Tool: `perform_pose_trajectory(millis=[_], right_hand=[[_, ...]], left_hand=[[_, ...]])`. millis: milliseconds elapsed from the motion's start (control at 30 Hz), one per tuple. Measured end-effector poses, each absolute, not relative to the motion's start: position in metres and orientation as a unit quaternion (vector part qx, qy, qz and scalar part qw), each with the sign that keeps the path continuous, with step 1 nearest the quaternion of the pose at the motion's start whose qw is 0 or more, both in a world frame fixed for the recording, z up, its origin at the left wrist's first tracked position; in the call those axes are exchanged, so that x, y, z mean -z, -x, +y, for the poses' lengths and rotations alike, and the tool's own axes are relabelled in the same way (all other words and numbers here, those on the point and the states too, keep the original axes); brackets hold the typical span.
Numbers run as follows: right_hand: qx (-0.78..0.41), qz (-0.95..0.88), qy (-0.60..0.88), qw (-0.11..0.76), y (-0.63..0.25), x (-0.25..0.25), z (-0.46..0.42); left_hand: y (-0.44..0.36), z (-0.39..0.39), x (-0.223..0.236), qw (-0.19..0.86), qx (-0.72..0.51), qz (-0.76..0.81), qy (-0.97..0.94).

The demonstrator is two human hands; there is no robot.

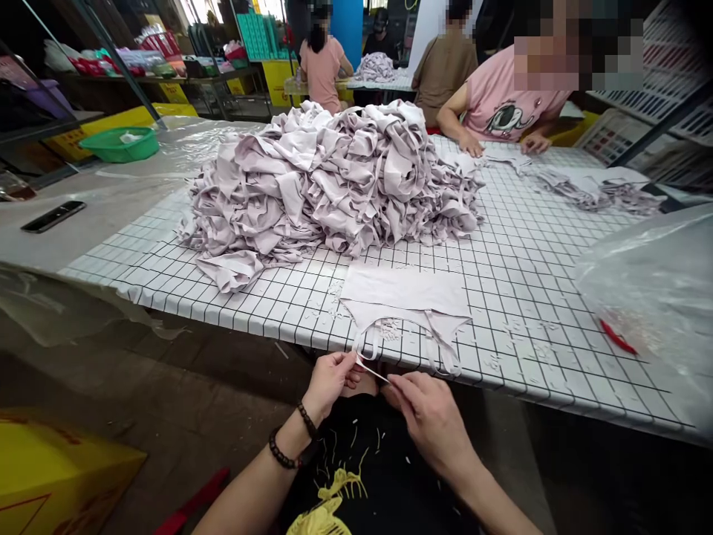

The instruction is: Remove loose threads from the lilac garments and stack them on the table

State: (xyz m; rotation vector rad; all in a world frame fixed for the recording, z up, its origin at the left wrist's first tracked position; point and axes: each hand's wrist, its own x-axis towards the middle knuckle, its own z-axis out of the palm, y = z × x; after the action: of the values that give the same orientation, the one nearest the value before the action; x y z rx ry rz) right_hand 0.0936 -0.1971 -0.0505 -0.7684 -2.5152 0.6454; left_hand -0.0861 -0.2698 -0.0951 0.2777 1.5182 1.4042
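A pale lilac camisole (406, 290) lies flat at the near table edge, its thin straps hanging toward me. My left hand (333, 377), with dark beads at the wrist, pinches one of these straps just off the edge. A thin white strip (372, 370) runs taut from there to my right hand (431, 409), whose thumb and forefinger are closed on its other end. Whether this strip is part of the strap cannot be told. Small pale scraps (390, 329) lie around the camisole.
A large heap of similar lilac garments (334, 178) fills the table's middle. The checked tablecloth (523, 297) carries more scraps. A clear plastic bag (657, 275) stands right; a phone (54, 215) and green basket (119, 145) lie left. A co-worker (506, 96) handles garments across the table.
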Motion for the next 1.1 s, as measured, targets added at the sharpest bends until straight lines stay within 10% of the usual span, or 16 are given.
perform_pose_trajectory(millis=[467, 600, 800, 1100], right_hand=[[-0.668, -0.564, 0.324, 0.361, -0.058, 0.029, -0.142], [-0.779, -0.465, 0.299, 0.296, -0.035, 0.026, -0.134], [-0.822, -0.409, 0.362, 0.162, -0.005, 0.038, -0.114], [-0.769, -0.43, 0.459, 0.117, 0.015, 0.042, -0.09]], left_hand=[[0.095, -0.261, 0.083, 0.488, -0.471, 0.708, -0.198], [0.11, -0.261, 0.06, 0.433, -0.367, 0.756, -0.325], [0.158, -0.212, 0.035, 0.075, -0.297, 0.785, -0.538], [0.188, -0.14, 0.064, 0.051, -0.157, 0.602, -0.781]])
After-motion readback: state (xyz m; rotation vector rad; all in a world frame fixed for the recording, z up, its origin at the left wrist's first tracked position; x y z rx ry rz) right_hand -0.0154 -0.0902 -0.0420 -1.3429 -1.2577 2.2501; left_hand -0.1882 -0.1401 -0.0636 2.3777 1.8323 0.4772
